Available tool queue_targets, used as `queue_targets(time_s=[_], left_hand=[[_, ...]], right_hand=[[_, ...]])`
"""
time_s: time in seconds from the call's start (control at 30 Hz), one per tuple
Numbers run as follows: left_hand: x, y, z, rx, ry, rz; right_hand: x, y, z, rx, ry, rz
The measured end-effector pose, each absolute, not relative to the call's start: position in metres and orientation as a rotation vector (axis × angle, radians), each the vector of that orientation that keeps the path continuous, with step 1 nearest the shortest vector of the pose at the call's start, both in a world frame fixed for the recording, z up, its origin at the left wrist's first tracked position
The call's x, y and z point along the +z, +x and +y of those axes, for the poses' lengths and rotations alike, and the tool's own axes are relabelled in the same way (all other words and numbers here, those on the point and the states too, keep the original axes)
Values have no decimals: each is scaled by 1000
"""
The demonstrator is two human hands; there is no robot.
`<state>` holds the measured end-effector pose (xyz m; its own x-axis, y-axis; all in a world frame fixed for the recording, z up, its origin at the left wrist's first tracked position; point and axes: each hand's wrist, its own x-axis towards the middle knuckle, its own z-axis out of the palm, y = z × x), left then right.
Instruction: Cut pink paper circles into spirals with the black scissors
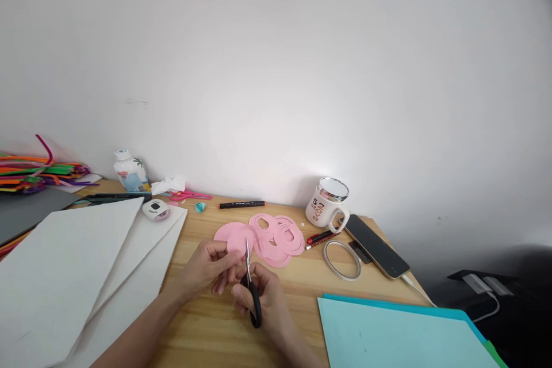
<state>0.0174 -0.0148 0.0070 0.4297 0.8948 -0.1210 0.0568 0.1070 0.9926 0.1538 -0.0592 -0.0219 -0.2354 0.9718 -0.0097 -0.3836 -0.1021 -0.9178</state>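
Note:
Pinched in my left hand (217,267) is a round piece of pink paper (238,239), held up over the desk. My right hand (263,294) grips a pair of scissors (254,302) with black handles, fingers wrapped around them. The narrow metal blades point away from me and lie at the right part of the pink paper; whether they are fully closed I cannot tell. Just beyond both hands lie several pink paper rings and discs (287,240), overlapping on the wooden desk (207,333).
White boards (64,264) cover the left side. Behind them stand a white bottle (130,171) and pink scissors (190,195). A black marker (242,204) lies at the back. To the right are a mug (323,207), a tape roll (330,261), a phone (379,247) and blue sheets (401,333).

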Motion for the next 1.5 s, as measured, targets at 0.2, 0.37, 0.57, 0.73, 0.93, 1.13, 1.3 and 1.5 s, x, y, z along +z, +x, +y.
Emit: queue_targets(time_s=[0.2,0.37,0.57,0.73,0.93,1.13,1.3,1.5], left_hand=[[8,17,-15,765,1332,896],[8,16,-14,772,1339,937],[7,14,-13,770,1343,970],[8,14,-12,793,1344,973],[10,14,-11,832,1366,962],[7,15,-12,808,1374,988],[7,14,-12,765,1404,981],[8,14,-13,775,1390,974]], right_hand=[[-17,155,-59,1555,-801,-1015],[-21,156,-58,1561,-839,-1031],[-23,156,-59,1529,-869,-1081],[-26,156,-58,1536,-889,-1059],[-28,155,-58,1554,-905,-1044],[-27,154,-58,1563,-888,-1040],[-23,154,-58,1554,-842,-978],[-24,155,-57,1548,-864,-1017]])
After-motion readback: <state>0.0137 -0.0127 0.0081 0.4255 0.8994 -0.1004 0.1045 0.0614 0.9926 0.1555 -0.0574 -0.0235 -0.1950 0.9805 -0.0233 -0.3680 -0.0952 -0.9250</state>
